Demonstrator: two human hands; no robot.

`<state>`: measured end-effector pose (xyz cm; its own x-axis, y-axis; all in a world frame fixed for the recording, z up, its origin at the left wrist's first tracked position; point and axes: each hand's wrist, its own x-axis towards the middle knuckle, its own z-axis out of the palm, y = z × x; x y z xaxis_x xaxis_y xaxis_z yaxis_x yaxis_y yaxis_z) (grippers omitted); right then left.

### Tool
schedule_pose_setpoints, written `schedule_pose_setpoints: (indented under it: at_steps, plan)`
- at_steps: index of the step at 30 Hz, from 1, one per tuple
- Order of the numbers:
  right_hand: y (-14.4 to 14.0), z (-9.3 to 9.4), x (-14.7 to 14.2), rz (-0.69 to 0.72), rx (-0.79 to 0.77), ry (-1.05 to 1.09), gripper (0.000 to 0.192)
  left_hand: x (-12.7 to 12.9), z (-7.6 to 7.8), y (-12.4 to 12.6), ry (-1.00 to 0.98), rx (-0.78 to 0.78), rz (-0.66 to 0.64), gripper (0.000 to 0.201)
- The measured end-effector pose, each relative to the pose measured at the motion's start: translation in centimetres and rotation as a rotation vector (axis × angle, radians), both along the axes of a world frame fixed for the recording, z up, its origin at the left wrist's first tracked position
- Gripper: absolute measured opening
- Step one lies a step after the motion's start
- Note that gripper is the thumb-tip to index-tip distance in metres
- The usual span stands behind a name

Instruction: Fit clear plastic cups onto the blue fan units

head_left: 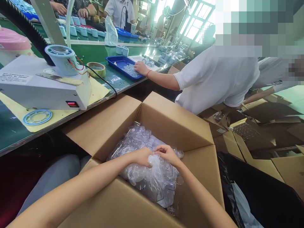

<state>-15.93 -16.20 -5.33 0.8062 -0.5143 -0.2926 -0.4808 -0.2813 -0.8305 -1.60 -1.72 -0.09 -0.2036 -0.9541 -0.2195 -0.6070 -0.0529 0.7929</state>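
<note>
Both my hands are inside an open cardboard box point(175, 123), over many clear plastic parts point(136, 137). My left hand point(144, 156) is closed on a crumpled clear plastic bag point(155, 174), its fingers gathered at the bag's upper part. Close beside it, my right hand point(167, 154) pinches the same bag between thumb and fingers. The bag lies bunched on top of the clear parts, and some pieces show through or beneath it. Where exactly the bag's opening is, I cannot tell.
A green workbench point(95, 84) runs along the left, bearing a white machine point(47, 85) with a red switch, a tape roll point(96, 69) and a blue tray point(123, 65) of small beads. A co-worker's hand point(142, 68) touches that tray. More cardboard boxes point(251, 139) and a black bag point(258, 186) stand right.
</note>
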Motion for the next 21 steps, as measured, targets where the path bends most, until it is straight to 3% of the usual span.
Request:
schedule_pose_setpoints:
  at_steps: [3, 7, 11, 16, 21]
  plan:
    - [-3.7, -1.5, -1.0, -0.192, -0.038, 0.055, 0.029, 0.1, -0.1, 0.0, 0.012, 0.048, 0.035, 0.008]
    - [-9.0, -3.7, -4.4, -0.478, -0.087, 0.212, 0.026, 0.2, 0.2, 0.0, 0.052, 0.098, 0.047, 0.013]
    - [-10.4, -6.2, -7.6, -0.645, -0.016, 0.313, 0.028, 0.2, 0.4, 0.0, 0.073, 0.112, 0.059, 0.016]
    - [-10.1, -8.0, -9.9, -0.723, 0.030, 0.267, 0.031, 0.2, 0.2, -0.1, 0.078, 0.113, 0.081, 0.017]
    - [-10.9, -7.9, -11.0, -0.645, 0.032, 0.252, 0.028, 0.2, 0.2, -0.2, 0.080, 0.114, 0.082, 0.018]
